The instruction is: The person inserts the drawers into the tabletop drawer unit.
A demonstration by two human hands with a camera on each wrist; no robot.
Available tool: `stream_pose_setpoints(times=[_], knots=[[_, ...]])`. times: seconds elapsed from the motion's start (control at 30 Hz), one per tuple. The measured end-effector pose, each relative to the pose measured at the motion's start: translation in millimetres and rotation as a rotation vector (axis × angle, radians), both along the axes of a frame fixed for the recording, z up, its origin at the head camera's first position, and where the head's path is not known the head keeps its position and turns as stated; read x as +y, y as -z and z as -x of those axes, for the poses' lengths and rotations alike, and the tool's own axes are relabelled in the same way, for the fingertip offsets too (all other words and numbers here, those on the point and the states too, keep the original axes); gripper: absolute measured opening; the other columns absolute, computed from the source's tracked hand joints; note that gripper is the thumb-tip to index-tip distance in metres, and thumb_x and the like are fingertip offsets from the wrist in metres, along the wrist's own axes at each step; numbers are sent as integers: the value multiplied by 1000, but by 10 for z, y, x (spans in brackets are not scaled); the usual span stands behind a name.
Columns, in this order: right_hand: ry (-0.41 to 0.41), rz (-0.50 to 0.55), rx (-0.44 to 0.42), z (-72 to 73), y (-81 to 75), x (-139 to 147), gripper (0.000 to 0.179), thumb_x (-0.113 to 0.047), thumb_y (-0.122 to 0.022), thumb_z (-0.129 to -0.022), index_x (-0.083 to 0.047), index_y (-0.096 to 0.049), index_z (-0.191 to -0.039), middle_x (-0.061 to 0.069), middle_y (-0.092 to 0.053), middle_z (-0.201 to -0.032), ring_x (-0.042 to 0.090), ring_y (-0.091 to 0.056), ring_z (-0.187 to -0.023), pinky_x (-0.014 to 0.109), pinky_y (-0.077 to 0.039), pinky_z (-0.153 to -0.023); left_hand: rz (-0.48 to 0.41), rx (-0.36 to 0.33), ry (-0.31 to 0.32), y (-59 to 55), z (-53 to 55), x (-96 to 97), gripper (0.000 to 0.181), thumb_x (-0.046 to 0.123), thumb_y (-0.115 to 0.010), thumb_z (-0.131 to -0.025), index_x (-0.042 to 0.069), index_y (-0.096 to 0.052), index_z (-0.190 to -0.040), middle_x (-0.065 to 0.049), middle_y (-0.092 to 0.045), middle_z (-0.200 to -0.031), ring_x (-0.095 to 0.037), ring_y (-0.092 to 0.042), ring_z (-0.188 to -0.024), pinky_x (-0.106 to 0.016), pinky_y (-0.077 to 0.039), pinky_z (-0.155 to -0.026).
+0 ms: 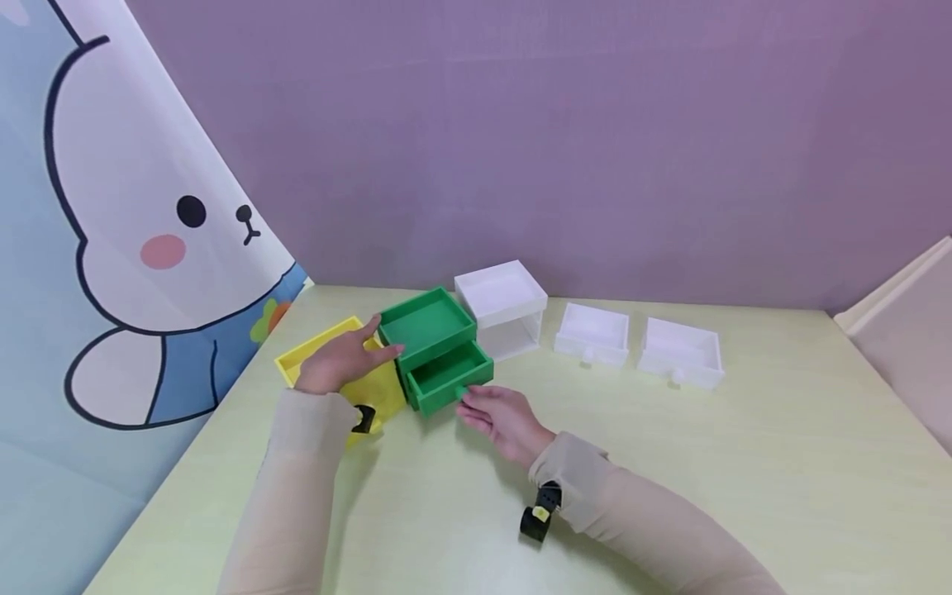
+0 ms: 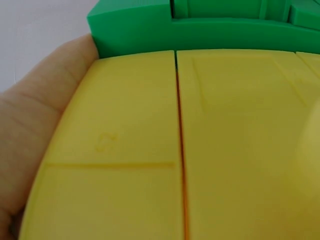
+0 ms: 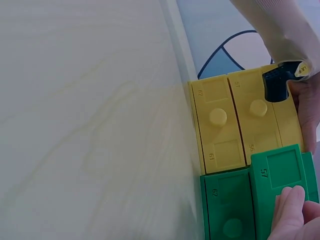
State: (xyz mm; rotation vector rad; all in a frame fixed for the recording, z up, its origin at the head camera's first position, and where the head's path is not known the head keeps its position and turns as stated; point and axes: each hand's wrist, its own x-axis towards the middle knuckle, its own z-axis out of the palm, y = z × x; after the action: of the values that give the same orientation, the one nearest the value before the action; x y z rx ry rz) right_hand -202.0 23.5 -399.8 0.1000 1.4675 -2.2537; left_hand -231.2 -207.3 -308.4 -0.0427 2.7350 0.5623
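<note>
A green drawer cabinet [image 1: 427, 324] stands against a yellow drawer cabinet [image 1: 379, 384] on its left. The upper green drawer [image 1: 449, 376] sticks partly out, and its tray looks empty. My right hand [image 1: 506, 420] pinches the small knob on that drawer's front. The lower green drawer [image 3: 231, 207] is pushed in. Reaching over the yellow cabinet, my left hand [image 1: 338, 359] touches the near left part of the green cabinet's top with extended fingers. In the left wrist view, part of the left hand [image 2: 45, 110] lies along the yellow cabinet's side.
A white cabinet [image 1: 502, 293] with an open front stands right behind the green one. Two white drawers [image 1: 592, 330] lie apart on the table, the other white drawer [image 1: 680, 351] further right. A purple backdrop [image 1: 580, 149] rises behind the table [image 1: 781, 463].
</note>
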Motion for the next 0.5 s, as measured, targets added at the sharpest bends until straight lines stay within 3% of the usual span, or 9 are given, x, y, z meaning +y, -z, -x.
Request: stream_pose_setpoints(times=[0.23,0.5], knots=[[34,11,-2,8,33,-29,27,8,-52,-92,14,-50,-119,10,-67,-88,10,-66,-73,19,-52,-72,1,-9,-7,2,-2,-8,84,60,-45,-93,15,-11,-155,-12,-60,-84,-26,-53,-81,-33,-35,-59],[61,49,-15,35,43,-48,21,8,-51,-93,8,-53,-114,6,-67,-84,10,-66,-72,20,-53,-70,-5,-8,-9,-4,3,-12,84,61,-45,-93,15,-10,-155,-11,-57,-80,-23,-49,-74,-33,-33,-59]])
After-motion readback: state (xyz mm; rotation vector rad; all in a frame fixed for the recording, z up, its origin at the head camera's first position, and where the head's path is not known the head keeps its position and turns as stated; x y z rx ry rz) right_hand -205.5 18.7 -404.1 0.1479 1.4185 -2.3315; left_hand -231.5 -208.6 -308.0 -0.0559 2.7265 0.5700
